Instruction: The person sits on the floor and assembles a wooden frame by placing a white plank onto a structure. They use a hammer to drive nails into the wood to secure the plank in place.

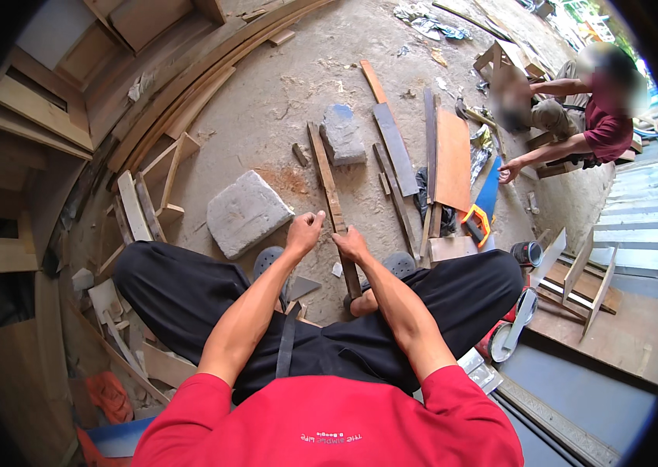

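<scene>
At the frame's centre, my right hand (353, 244) touches the wooden strip (324, 170); whether its fingers clamp, I cannot tell. My left hand (306, 233), fingers curled together, is beside. With too loose hold, the strip may slip sideways.

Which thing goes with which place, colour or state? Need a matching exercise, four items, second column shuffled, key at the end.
Things:
1. Handsaw
2. Long wooden strip
3. Flat grey slab
4. Smaller block

Places, colours or states:
A. Has a blue patch on top
B. Gripped by the person's right hand
C. Blue blade, orange handle
D. On the floor, to the left of the person's left hand

Right pairs: 1-C, 2-B, 3-D, 4-A
</scene>
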